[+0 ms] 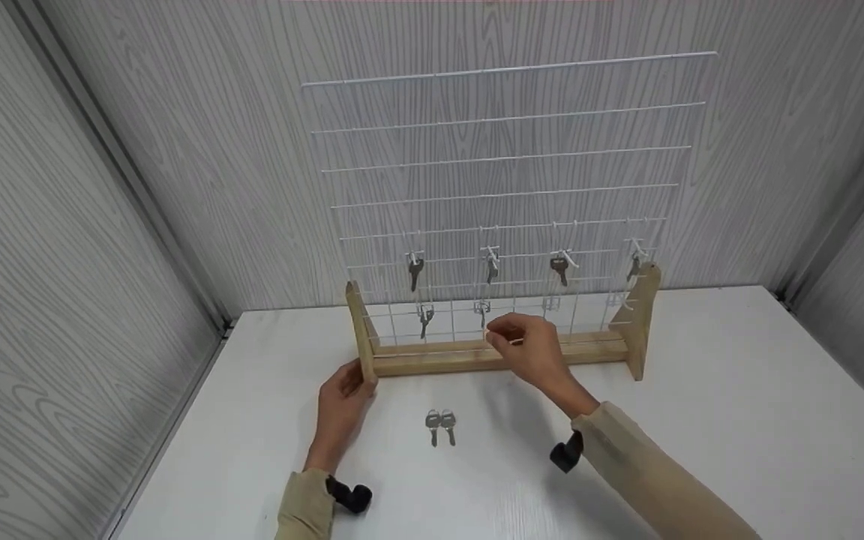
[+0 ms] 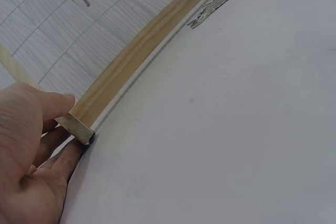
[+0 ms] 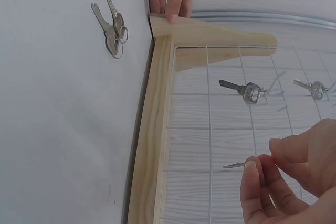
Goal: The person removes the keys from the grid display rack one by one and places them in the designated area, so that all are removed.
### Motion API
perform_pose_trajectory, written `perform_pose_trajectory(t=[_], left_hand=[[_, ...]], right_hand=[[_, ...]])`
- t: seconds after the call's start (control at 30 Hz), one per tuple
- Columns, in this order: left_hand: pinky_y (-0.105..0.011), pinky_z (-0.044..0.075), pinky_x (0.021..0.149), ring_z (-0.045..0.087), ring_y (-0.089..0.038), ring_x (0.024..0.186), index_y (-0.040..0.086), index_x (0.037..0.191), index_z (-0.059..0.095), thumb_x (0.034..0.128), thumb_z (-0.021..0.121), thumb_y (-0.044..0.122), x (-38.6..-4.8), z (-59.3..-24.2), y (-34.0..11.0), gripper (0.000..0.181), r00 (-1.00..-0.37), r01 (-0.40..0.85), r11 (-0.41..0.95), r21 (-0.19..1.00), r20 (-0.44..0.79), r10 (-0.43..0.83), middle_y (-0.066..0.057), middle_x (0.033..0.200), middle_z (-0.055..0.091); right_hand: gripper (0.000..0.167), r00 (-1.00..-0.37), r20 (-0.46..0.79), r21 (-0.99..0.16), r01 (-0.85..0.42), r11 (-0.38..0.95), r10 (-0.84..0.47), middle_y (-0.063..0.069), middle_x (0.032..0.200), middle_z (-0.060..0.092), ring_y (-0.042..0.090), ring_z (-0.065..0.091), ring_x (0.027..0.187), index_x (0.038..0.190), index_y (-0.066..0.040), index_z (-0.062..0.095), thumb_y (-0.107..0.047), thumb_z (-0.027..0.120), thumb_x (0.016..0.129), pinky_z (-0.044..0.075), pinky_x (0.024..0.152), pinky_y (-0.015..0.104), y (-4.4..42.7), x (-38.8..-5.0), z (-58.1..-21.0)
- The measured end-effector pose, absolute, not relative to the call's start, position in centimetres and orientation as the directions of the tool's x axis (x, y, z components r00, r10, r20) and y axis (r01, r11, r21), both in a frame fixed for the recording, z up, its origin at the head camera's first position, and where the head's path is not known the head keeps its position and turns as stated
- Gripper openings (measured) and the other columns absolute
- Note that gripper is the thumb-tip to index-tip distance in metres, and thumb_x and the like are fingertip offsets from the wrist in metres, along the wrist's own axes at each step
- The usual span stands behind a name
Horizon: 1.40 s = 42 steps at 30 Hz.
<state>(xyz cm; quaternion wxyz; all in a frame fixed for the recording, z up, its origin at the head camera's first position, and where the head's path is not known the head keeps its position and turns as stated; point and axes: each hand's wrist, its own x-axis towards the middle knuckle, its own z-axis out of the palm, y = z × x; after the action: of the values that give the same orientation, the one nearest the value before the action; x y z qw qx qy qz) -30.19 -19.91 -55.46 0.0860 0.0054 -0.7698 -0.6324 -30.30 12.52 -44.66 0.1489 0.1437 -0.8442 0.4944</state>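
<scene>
My right hand (image 1: 528,345) is at the lower row of hooks on a white wire grid (image 1: 451,304), its thumb and fingertips pinching a key. In the right wrist view that key's blade (image 3: 233,166) sticks out past the fingertips; they hide its head, so I cannot tell whether it is on the hook. My left hand (image 1: 342,397) grips the left foot of the wooden stand (image 1: 439,364), thumb against the wood in the left wrist view. Two loose keys (image 1: 433,429) lie side by side on the white table, each with a small ring.
Another key (image 1: 425,321) hangs on the lower row's left hook. Several keys (image 1: 415,271) hang along the upper row, and bare hooks (image 1: 551,303) stand at the lower right. Behind the grid rises a wood-grain panel (image 1: 252,187), with side panels left and right.
</scene>
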Motion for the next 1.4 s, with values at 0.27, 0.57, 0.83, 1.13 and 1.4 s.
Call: perform_pose_trajectory(t=[0.27, 0.57, 0.83, 1.13, 1.4], left_hand=[[-0.042, 0.054, 0.115, 0.057, -0.037, 0.143, 0.0, 0.152, 0.054, 0.1039, 0.069, 0.011, -30.2, -55.6, -19.9, 0.052, -0.984, 0.105, 0.212, 0.972, 0.133, -0.122, -0.024, 0.153, 0.058], [-0.041, 0.057, 0.111, 0.059, -0.037, 0.141, 0.002, 0.152, 0.056, 0.1043, 0.069, 0.013, -30.3, -55.4, -19.8, 0.051, -0.983, 0.101, 0.214, 0.972, 0.13, -0.126, -0.022, 0.153, 0.059], [-0.038, 0.058, 0.109, 0.061, -0.032, 0.139, 0.005, 0.151, 0.057, 0.1037, 0.071, 0.015, -30.3, -55.5, -19.7, 0.051, -0.984, 0.081, 0.206, 0.975, 0.111, -0.141, -0.018, 0.151, 0.062], [-0.04, 0.056, 0.113, 0.06, -0.033, 0.141, 0.005, 0.152, 0.056, 0.1036, 0.07, 0.013, -30.3, -55.5, -19.8, 0.051, -0.984, 0.074, 0.213, 0.974, 0.106, -0.143, -0.019, 0.153, 0.06], [-0.043, 0.054, 0.115, 0.059, -0.033, 0.142, 0.005, 0.152, 0.057, 0.1032, 0.07, 0.013, -30.3, -55.4, -19.8, 0.051, -0.984, 0.062, 0.215, 0.975, 0.095, -0.151, -0.018, 0.153, 0.06]], right_hand=[[0.013, -0.892, 0.449, -0.777, -0.422, 0.467, -0.058, 0.012, 0.102, 0.08, 0.03, 0.078, 0.093, 0.109, -0.002, 0.08, -0.007, 0.077, 0.098, 0.066, 0.084, 0.047, 12.6, -31.3, -44.3], [0.017, -0.88, 0.475, -0.782, -0.415, 0.465, 0.013, 0.014, 0.107, 0.08, 0.032, 0.078, 0.099, 0.114, -0.001, 0.079, -0.008, 0.075, 0.1, 0.066, 0.087, 0.046, 12.1, -32.5, -44.4], [0.017, -0.873, 0.487, -0.784, -0.436, 0.441, 0.002, 0.016, 0.11, 0.079, 0.034, 0.077, 0.1, 0.115, -0.001, 0.079, -0.007, 0.072, 0.101, 0.066, 0.089, 0.048, 11.8, -32.9, -44.3], [0.013, -0.877, 0.48, -0.788, -0.427, 0.442, 0.009, 0.013, 0.1, 0.08, 0.031, 0.077, 0.094, 0.109, 0.002, 0.08, -0.004, 0.071, 0.1, 0.066, 0.086, 0.044, 11.5, -33.2, -44.2], [0.012, -0.881, 0.472, -0.787, -0.417, 0.454, 0.01, 0.014, 0.101, 0.079, 0.031, 0.076, 0.094, 0.108, 0.003, 0.079, -0.003, 0.071, 0.1, 0.065, 0.086, 0.044, 11.2, -33.2, -44.1]])
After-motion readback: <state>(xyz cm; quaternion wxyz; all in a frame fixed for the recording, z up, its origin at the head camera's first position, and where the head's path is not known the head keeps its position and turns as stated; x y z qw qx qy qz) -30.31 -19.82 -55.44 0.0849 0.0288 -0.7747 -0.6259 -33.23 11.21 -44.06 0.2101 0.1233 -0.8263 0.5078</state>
